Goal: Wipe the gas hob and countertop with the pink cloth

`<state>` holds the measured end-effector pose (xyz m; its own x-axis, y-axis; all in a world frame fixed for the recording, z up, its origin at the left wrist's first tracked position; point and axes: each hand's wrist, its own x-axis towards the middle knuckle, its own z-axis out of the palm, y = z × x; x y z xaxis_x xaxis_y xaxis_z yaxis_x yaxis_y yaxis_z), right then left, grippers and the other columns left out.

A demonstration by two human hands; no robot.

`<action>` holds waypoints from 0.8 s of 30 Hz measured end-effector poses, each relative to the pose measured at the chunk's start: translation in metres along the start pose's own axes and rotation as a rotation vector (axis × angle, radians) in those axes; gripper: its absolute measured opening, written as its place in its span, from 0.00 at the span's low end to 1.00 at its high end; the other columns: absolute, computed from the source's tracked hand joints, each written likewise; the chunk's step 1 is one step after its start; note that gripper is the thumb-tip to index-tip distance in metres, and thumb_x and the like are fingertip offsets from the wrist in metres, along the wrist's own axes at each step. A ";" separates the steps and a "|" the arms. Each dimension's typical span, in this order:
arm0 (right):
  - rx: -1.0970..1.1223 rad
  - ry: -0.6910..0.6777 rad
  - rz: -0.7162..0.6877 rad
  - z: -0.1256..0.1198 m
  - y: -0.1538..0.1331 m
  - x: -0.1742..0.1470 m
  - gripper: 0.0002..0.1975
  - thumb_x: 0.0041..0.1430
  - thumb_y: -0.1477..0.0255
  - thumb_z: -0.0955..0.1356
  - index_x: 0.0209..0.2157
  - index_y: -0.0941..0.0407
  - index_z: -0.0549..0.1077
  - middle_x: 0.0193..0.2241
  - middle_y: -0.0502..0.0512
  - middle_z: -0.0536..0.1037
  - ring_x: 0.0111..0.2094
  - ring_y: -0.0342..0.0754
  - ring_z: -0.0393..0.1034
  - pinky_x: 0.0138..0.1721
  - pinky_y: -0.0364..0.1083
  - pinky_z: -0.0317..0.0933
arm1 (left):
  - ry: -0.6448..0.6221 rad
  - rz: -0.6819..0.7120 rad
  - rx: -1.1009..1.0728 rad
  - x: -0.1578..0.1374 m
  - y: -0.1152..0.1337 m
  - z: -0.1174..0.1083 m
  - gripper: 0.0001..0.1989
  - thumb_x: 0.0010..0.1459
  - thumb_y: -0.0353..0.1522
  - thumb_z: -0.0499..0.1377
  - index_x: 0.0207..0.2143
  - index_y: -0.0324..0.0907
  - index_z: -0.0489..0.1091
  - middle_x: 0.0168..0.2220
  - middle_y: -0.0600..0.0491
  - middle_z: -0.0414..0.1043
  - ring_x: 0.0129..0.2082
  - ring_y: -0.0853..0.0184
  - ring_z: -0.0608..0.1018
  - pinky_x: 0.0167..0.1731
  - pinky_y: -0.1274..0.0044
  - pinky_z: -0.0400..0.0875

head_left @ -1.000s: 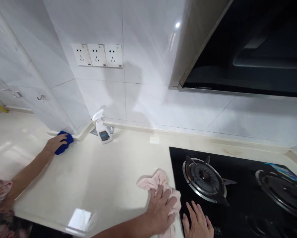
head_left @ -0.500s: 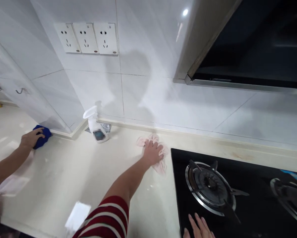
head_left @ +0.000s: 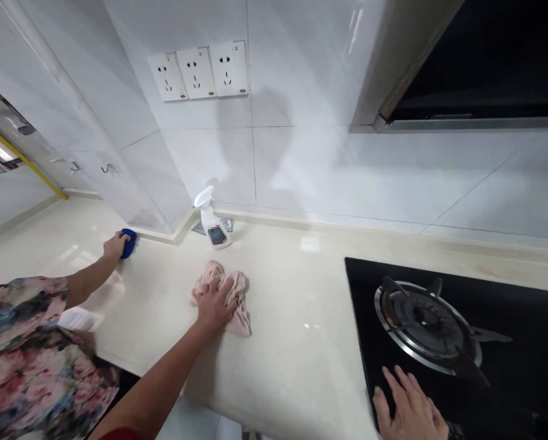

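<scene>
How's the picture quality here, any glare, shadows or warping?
Head view: wide-angle warping bends the wall tiles and counter edges; soft glare patches shine on the counter; a blurry shadow falls on the wall below the sockets; the spray bottle label is blurred out.

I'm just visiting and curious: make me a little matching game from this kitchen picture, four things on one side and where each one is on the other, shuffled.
Things:
1. pink cloth
2. blue cloth
3. spray bottle
4. right hand

Places:
A. standing at the foot of the tiled wall, below the sockets
B. resting flat on the black glass hob, in front of the burner
C. pressed on the cream counter under the left hand
D. held by another person's hand against the wall corner at the far left

Pairs: 1-C, 2-D, 3-A, 4-B
</scene>
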<state>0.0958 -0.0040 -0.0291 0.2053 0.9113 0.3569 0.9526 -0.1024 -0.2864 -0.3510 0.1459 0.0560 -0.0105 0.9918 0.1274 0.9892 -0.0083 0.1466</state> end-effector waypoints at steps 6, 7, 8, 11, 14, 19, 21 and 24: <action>-0.015 0.041 -0.012 -0.004 -0.006 0.000 0.29 0.67 0.56 0.55 0.59 0.55 0.70 0.62 0.64 0.70 0.65 0.62 0.60 0.63 0.64 0.52 | 0.199 0.126 0.087 -0.164 -0.023 -0.006 0.22 0.63 0.40 0.58 0.59 0.54 0.71 0.60 0.45 0.67 0.55 0.50 0.70 0.54 0.58 0.60; -0.013 0.049 -0.016 -0.003 -0.005 0.000 0.29 0.67 0.56 0.55 0.59 0.55 0.69 0.62 0.63 0.70 0.65 0.61 0.60 0.63 0.64 0.52 | 0.208 0.139 0.108 -0.184 -0.026 -0.005 0.23 0.61 0.39 0.60 0.59 0.55 0.71 0.59 0.45 0.68 0.54 0.50 0.70 0.52 0.60 0.61; -0.011 0.055 -0.023 -0.003 -0.005 0.000 0.29 0.67 0.56 0.55 0.59 0.55 0.69 0.61 0.63 0.70 0.65 0.61 0.61 0.63 0.64 0.52 | 0.212 0.145 0.126 -0.199 -0.028 -0.005 0.24 0.59 0.39 0.61 0.58 0.55 0.72 0.59 0.46 0.69 0.53 0.51 0.71 0.50 0.61 0.63; -0.020 0.074 -0.048 0.000 -0.003 -0.001 0.28 0.67 0.56 0.55 0.59 0.55 0.69 0.61 0.64 0.70 0.65 0.62 0.61 0.62 0.64 0.52 | 0.216 0.101 0.148 -0.216 -0.026 -0.004 0.24 0.56 0.39 0.63 0.57 0.56 0.73 0.57 0.46 0.71 0.51 0.52 0.72 0.43 0.66 0.64; -0.042 0.090 -0.060 0.002 -0.002 -0.001 0.28 0.67 0.58 0.55 0.59 0.56 0.69 0.61 0.65 0.70 0.65 0.62 0.61 0.62 0.64 0.53 | 0.166 -0.026 0.140 -0.197 -0.009 -0.004 0.24 0.58 0.39 0.62 0.57 0.57 0.73 0.58 0.46 0.70 0.51 0.50 0.72 0.42 0.64 0.64; -0.071 0.063 -0.059 -0.001 -0.004 0.001 0.26 0.67 0.59 0.56 0.58 0.56 0.70 0.61 0.65 0.71 0.64 0.62 0.62 0.61 0.63 0.54 | 0.038 -0.100 0.077 -0.112 0.037 -0.001 0.27 0.60 0.43 0.60 0.61 0.56 0.68 0.63 0.44 0.66 0.56 0.45 0.69 0.49 0.56 0.64; -0.080 0.054 -0.056 -0.002 -0.005 0.002 0.26 0.67 0.59 0.55 0.58 0.56 0.70 0.61 0.65 0.71 0.64 0.62 0.62 0.60 0.63 0.54 | 0.019 -0.087 0.008 -0.067 0.060 0.002 0.26 0.60 0.44 0.60 0.61 0.55 0.68 0.63 0.44 0.65 0.56 0.44 0.68 0.50 0.54 0.63; -0.088 0.053 -0.052 -0.004 -0.006 0.002 0.26 0.68 0.59 0.56 0.57 0.57 0.70 0.61 0.64 0.71 0.63 0.62 0.62 0.59 0.62 0.55 | -0.008 -0.040 -0.061 -0.001 0.102 0.010 0.27 0.61 0.45 0.59 0.62 0.50 0.67 0.62 0.41 0.63 0.56 0.42 0.67 0.49 0.53 0.62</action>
<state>0.0919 -0.0028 -0.0232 0.1643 0.8942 0.4165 0.9779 -0.0924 -0.1875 -0.2483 0.1450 0.0607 -0.0483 0.9925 0.1121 0.9772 0.0237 0.2109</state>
